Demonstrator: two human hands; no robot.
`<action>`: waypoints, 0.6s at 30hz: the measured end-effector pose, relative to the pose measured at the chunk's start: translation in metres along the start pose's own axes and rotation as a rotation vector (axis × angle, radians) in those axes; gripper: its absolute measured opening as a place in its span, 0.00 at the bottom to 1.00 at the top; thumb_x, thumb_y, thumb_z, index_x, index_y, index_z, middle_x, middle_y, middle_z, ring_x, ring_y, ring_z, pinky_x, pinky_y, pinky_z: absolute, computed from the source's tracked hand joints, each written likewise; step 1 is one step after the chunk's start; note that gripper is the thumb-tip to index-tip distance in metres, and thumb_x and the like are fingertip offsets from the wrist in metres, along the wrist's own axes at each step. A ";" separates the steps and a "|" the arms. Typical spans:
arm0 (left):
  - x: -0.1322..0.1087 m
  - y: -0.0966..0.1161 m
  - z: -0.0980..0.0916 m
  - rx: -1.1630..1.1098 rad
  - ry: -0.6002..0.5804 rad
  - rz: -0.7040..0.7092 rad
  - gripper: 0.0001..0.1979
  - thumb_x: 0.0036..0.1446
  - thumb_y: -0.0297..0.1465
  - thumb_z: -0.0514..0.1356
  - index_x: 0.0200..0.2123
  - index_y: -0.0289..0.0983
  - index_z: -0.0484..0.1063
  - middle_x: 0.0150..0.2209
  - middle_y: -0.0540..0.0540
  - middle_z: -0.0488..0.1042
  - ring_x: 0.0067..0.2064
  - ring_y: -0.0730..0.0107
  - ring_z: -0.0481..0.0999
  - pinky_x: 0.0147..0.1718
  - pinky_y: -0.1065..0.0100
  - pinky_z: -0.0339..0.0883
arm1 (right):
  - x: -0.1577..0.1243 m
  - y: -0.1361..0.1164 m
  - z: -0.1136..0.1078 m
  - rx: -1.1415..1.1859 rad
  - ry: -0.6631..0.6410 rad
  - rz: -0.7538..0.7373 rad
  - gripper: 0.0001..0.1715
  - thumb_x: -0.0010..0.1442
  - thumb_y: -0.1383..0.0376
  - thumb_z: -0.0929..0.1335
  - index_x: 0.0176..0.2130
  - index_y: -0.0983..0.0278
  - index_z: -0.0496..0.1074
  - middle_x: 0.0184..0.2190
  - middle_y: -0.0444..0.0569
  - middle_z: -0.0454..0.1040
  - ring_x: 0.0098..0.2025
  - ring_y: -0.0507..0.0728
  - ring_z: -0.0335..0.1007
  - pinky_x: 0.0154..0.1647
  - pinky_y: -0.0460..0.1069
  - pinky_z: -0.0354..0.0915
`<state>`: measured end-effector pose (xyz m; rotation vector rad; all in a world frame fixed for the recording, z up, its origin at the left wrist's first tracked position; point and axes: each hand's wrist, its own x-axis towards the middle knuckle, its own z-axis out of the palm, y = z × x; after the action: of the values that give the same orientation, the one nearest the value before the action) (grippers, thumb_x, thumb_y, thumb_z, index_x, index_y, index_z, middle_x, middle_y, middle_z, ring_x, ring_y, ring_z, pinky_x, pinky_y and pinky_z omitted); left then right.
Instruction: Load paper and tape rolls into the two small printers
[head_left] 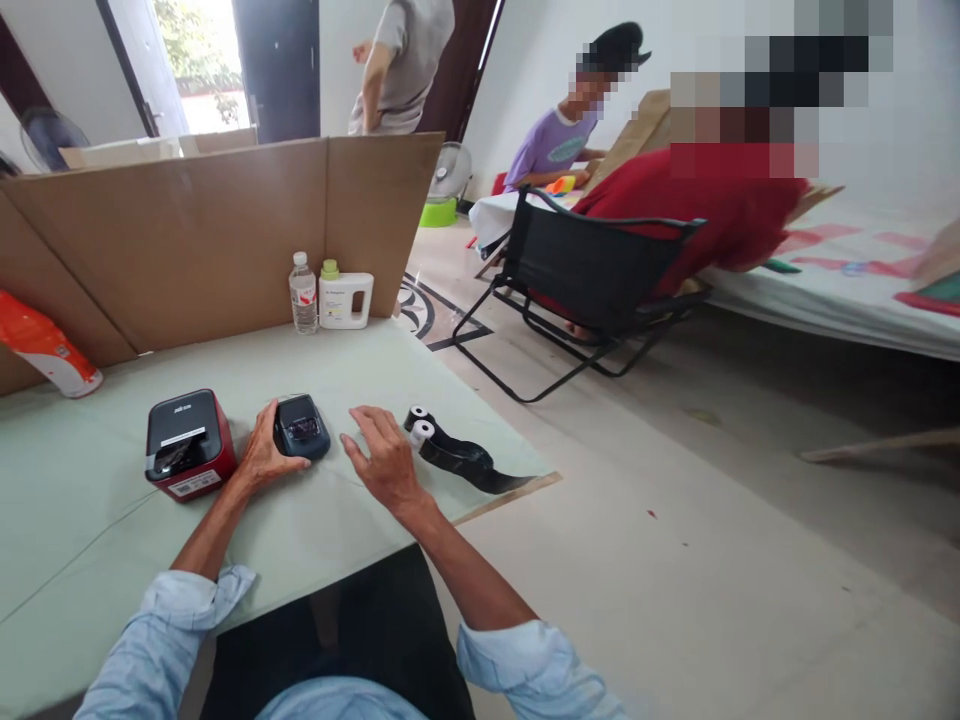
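My left hand (264,455) curls round the near left side of a small dark handheld printer (301,425) that lies on the pale green tabletop (90,500). My right hand (382,455) rests flat on the table just right of that printer, fingers spread, holding nothing. Right beside its fingertips lie two small rolls with white cores (418,424) and a loose black ribbon (472,465) trailing toward the table's right edge. A red and black label printer (187,443) stands to the left of my left hand.
A cardboard screen (225,230) walls the table's far side, with a water bottle (303,293) and a white jug (346,298) in front and an orange pack (45,345) at left. A black folding chair (592,290) and other people sit or stand beyond.
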<state>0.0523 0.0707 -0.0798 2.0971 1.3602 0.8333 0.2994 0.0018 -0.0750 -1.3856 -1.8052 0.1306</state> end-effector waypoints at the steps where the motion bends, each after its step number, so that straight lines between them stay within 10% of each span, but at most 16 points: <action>1: -0.001 -0.001 0.000 -0.011 0.006 0.004 0.65 0.35 0.39 0.78 0.73 0.35 0.49 0.72 0.29 0.56 0.73 0.35 0.58 0.71 0.43 0.55 | 0.001 -0.006 0.006 0.044 -0.012 -0.033 0.26 0.73 0.59 0.63 0.65 0.63 0.68 0.58 0.61 0.73 0.62 0.69 0.67 0.67 0.65 0.64; 9: -0.015 -0.008 -0.002 -0.070 0.030 -0.001 0.59 0.41 0.48 0.77 0.71 0.35 0.55 0.70 0.28 0.62 0.70 0.35 0.64 0.70 0.42 0.58 | 0.007 0.007 0.063 0.237 -0.280 0.040 0.56 0.62 0.49 0.74 0.76 0.61 0.47 0.71 0.64 0.61 0.72 0.70 0.59 0.71 0.68 0.61; 18: -0.027 -0.007 0.004 -0.017 0.076 -0.124 0.55 0.40 0.43 0.77 0.69 0.34 0.60 0.69 0.29 0.65 0.71 0.36 0.65 0.70 0.43 0.57 | -0.004 0.024 0.080 0.227 -0.223 0.009 0.55 0.61 0.50 0.75 0.75 0.62 0.50 0.69 0.64 0.66 0.70 0.71 0.64 0.69 0.69 0.62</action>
<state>0.0422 0.0477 -0.0934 1.9634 1.5007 0.8772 0.2652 0.0389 -0.1419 -1.2566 -1.8982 0.4968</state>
